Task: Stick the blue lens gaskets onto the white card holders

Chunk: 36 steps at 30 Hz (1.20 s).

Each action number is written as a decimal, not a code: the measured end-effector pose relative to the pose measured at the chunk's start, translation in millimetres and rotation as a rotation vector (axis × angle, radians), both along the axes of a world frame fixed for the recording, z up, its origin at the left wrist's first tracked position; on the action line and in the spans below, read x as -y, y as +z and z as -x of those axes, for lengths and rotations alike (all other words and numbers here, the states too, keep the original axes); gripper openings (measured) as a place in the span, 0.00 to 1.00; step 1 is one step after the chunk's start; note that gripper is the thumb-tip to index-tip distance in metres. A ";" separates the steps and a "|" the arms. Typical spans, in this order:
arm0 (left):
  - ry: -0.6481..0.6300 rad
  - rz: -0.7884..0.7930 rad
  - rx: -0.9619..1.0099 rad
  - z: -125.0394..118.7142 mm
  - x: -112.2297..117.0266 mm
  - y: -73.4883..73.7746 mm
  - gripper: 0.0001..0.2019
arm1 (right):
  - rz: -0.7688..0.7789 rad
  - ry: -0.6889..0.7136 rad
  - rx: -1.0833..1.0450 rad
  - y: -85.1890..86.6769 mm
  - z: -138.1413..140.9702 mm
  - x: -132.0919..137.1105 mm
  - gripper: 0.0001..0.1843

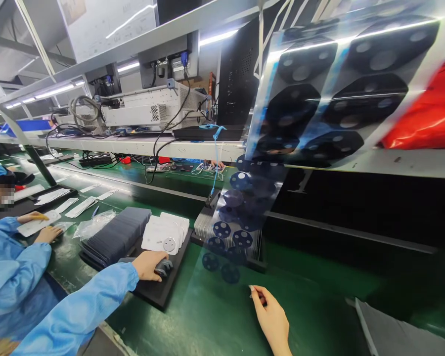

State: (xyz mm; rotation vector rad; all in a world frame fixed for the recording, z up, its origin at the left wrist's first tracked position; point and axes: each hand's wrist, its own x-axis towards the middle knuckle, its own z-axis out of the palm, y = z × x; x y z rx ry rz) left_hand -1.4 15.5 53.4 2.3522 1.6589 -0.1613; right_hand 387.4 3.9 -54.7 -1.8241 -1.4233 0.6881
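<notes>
Right hand (pixel 270 316) is pinched on a clear film sheet (pixel 311 94) — left hand (pixel 148 264) is closed over a dark part (pixel 165 267) on a black tray (pixel 159 296).

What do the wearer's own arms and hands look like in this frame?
Left hand is ungloved; its arm wears a smooth light-blue sleeve gathered at the wrist. Right hand is ungloved too, and no sleeve shows on its wrist.

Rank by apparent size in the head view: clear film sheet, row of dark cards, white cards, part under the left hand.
Largest to smallest:
Clear film sheet, though nearness to the camera inflates it
Row of dark cards
White cards
Dark part under the left hand
</notes>
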 end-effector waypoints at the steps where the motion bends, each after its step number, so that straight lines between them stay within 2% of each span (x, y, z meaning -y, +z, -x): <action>1: 0.002 0.000 0.006 -3.3 -1.3 -1.5 0.26 | -0.004 0.002 0.004 -0.8 -0.3 -0.2 0.24; 7: -0.001 0.028 0.012 -14.4 -11.1 -9.5 0.27 | -0.022 0.019 0.019 -4.3 -2.5 -0.6 0.23; 11: 0.009 0.025 -0.014 -7.3 -4.2 -2.7 0.30 | -0.027 0.022 0.015 -4.8 -1.6 -1.0 0.24; 16: 0.011 0.009 -0.051 2.9 7.6 7.4 0.18 | -0.050 0.029 0.016 -6.8 0.3 -2.5 0.24; 24: -0.053 0.045 -0.031 10.5 11.9 15.9 0.16 | -0.044 0.039 0.037 -1.5 1.5 -0.5 0.25; 32: -0.079 0.048 -0.031 7.4 13.7 6.4 0.19 | -0.073 0.058 0.056 -0.7 2.5 -0.5 0.24; 36: -0.086 -0.002 0.022 6.3 19.1 6.0 0.29 | -0.070 0.065 0.058 -0.7 2.4 0.3 0.24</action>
